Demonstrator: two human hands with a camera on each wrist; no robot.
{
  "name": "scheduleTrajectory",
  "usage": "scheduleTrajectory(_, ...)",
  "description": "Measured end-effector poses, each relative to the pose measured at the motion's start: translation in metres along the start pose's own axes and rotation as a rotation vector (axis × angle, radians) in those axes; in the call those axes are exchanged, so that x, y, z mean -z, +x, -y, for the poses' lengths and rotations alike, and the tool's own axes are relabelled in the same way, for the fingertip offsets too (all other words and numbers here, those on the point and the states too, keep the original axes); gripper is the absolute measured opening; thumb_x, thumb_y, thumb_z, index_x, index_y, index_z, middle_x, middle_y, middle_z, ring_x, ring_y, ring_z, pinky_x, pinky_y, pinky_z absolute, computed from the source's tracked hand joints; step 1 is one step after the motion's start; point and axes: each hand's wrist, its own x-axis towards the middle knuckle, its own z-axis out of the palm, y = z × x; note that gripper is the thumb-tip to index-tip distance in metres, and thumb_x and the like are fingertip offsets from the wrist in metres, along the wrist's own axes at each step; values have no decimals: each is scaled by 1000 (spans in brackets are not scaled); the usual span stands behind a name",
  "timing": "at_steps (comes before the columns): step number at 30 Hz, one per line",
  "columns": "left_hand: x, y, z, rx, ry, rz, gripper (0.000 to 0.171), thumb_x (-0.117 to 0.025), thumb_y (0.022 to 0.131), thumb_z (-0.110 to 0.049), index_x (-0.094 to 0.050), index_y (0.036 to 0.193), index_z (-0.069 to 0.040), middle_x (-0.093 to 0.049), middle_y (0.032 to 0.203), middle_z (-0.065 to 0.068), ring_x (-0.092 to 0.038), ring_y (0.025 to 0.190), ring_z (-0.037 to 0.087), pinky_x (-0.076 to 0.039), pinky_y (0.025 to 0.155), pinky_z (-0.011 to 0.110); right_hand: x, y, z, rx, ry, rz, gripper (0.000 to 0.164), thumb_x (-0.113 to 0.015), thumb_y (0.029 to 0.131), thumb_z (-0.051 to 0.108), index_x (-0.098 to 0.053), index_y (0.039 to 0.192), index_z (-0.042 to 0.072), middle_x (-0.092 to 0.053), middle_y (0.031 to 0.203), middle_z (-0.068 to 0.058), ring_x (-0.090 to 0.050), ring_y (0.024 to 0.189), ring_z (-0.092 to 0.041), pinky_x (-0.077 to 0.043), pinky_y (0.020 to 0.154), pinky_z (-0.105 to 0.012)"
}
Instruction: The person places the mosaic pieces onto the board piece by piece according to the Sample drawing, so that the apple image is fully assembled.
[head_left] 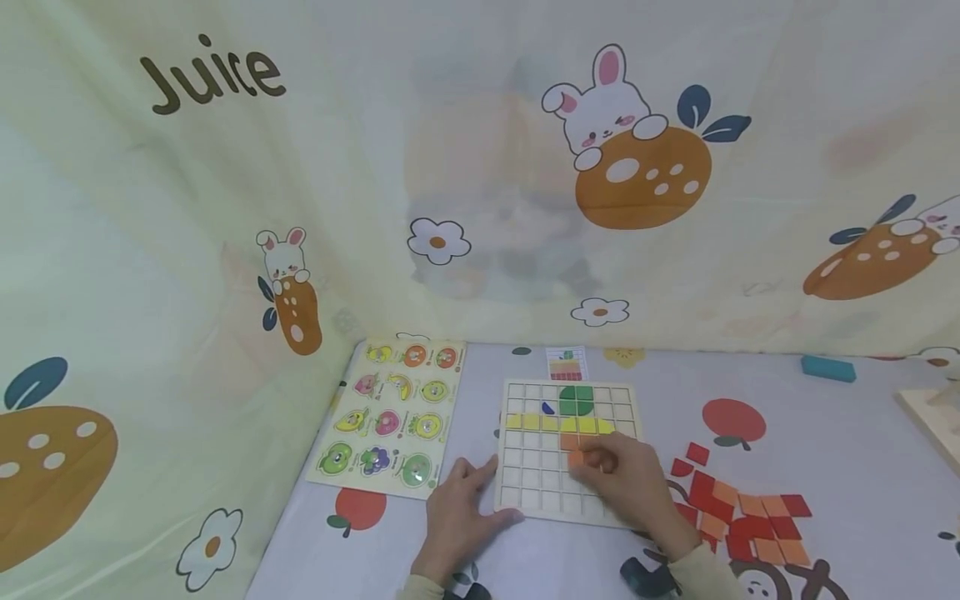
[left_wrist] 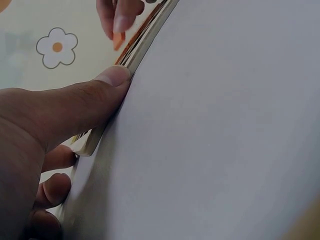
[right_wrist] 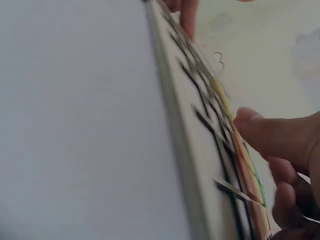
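In the head view, the right hand [head_left: 630, 477] pinches an orange tile [head_left: 575, 460] over the middle of the gridded board [head_left: 531, 481], just nearer than the yellow row [head_left: 550, 423], which runs left to right. The board is nearly square, its sides running near to far. The left hand [head_left: 463, 507] is spread about its near-left corner, thumb at the near edge.

In the left wrist view, the tile shows narrow, its long axis running from the fingertips toward the board.

In the right wrist view, the tile's direction cannot be told.
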Motion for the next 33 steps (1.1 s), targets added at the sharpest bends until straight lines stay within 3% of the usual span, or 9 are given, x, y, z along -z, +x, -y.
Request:
scheduleTrajectory(9,2,0,-3,9,-15,25,91,-91,70,-65,-63,148,-27,-43,91,-9,-38,75,6,-32,65,21,-12,2,1,67,-187,-77,43,-94,80,32,-82,119,20,-58,84,4,-50,77,-15,-39,65,-30)
scheduleTrajectory(16,4,-1,0,2,-11,21,90,-91,71,-64,-64,148,-26,-43,91,-9,-37,74,7,-32,64,21,-16,5,5,69,-165,-80,34,-91,84,33,-84,115,21,-63,89,4,-54,79,-14,-45,70,-30)
scheduleTrajectory(24,3,0,0,7,-18,23,91,-90,71,-64,-63,149,-26,-44,91,-9,-37,75,7,-31,64,21,-19,4,8,84,-213,-110,31,-93,83,32,-86,110,17,-67,88,4,-55,76,-12,-47,70,-30)
scheduleTrajectory(29,2,0,0,14,-21,22,90,-92,71,-62,-63,148,-26,-43,91,-8,-37,75,7,-31,65,22,-9,1,5,43,-154,-64,37,-90,86,39,-83,118,22,-68,93,6,-57,81,-14,-48,71,-30)
scheduleTrajectory(33,1,-1,-1,18,-26,23,91,-92,70,-63,-63,148,-26,-43,91,-9,-37,75,7,-31,65,21,19,-1,-7,-33,-146,-20,48,-87,86,47,-80,124,19,-67,94,2,-55,83,-19,-45,65,-30)
